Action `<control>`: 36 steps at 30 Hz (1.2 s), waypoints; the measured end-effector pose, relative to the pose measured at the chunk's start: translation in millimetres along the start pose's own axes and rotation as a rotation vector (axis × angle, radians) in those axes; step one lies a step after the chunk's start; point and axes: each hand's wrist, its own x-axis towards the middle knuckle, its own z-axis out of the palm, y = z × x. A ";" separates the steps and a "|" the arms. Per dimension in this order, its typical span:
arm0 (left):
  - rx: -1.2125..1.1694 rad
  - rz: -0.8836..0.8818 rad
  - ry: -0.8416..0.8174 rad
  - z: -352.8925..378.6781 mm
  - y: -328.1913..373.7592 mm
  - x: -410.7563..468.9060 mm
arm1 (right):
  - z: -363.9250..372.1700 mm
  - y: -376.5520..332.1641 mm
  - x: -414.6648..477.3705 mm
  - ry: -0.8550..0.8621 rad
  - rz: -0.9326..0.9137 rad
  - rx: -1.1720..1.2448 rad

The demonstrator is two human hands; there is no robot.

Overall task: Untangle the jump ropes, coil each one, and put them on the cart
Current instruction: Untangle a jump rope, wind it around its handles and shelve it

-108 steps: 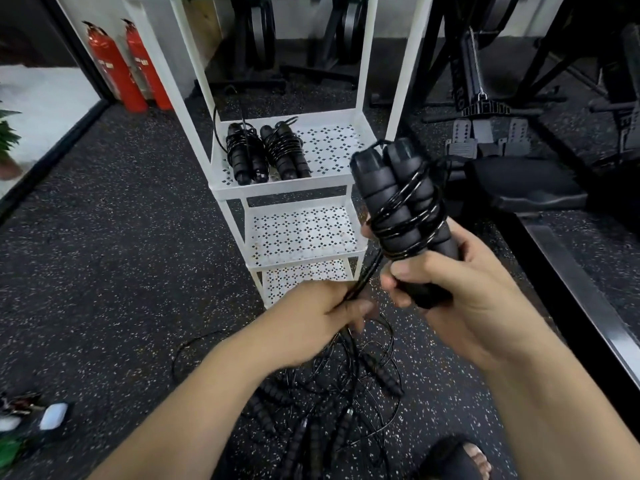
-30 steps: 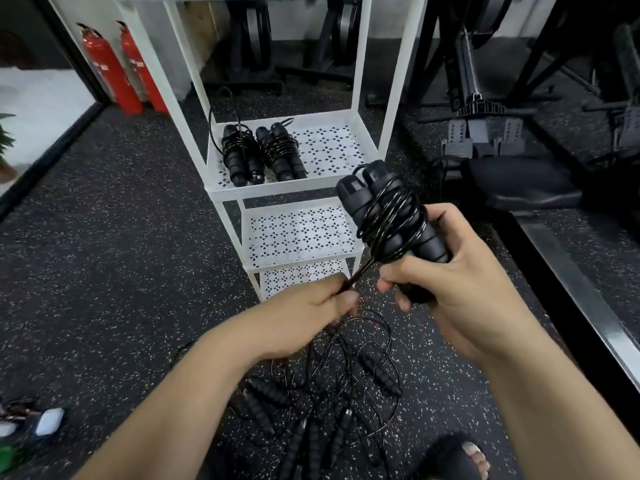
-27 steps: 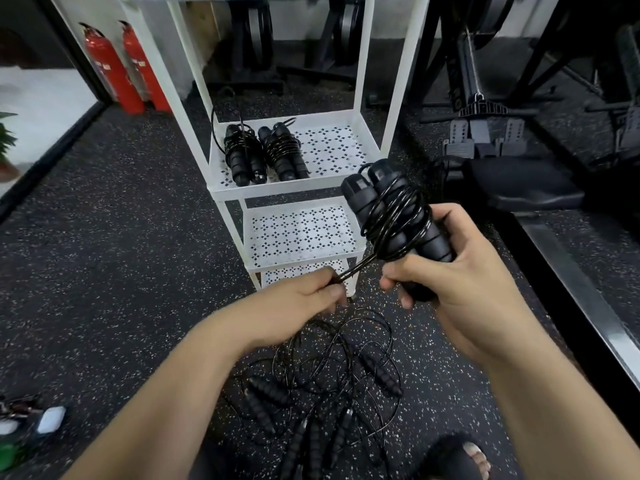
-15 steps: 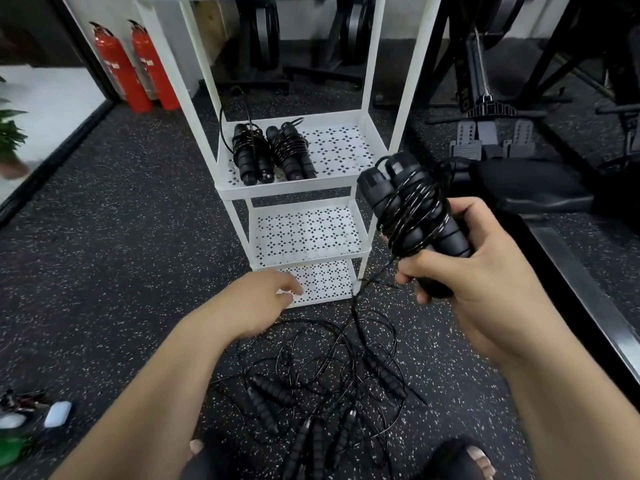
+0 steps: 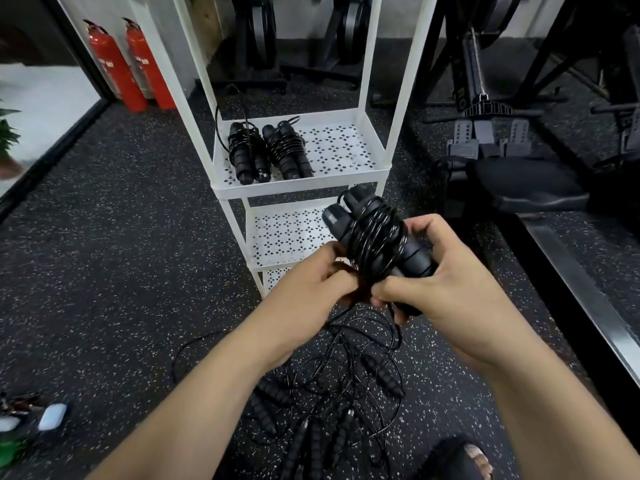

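Holding a black jump rope [image 5: 374, 244] in both hands, a person looks down at a dark speckled floor [image 5: 104, 258] in a gym. The rope's two handles lie side by side, tilted up and to the left, with the thin cord wound many times around their middle. The right hand [image 5: 446, 285] grips the lower end of the handles, with its fingers curled around them and the thumb across the front. The left hand [image 5: 311, 289] sits just beside it, touching the bundle. Its fingers are curled in against the lowest wraps and seem to pinch the cord. A loose length of cord trails down from between the hands to the floor.

Just behind the hands stands a white cart [image 5: 298, 189] with perforated shelves stacked one above another. On the left side of the upper shelf in view lie two coiled ropes [image 5: 247, 154], each wrapped around its own handles, side by side and touching. The held rope is in the air in front of the shelf below, not resting on the cart.

On the floor under the forearms lies a tangle of ropes [image 5: 329, 393], with black handles and looping cords crossing each other. A foot in a dark sandal [image 5: 460, 459] shows at the bottom right. Two red fire extinguishers [image 5: 114, 67] stand against the wall at the upper left. Black exercise machines [image 5: 519, 188] fill the right side.
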 end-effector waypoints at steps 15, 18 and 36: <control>0.324 -0.026 -0.185 -11.1 -2.3 2.1 | -12.1 18.2 9.5 0.058 0.016 -0.127; 0.420 -0.086 -0.273 -9.9 -8.2 0.0 | -10.6 20.4 10.6 0.160 -0.046 -0.137; 0.721 -0.188 -0.102 -52.2 -35.6 14.6 | -30.6 5.0 10.6 0.255 -0.119 0.008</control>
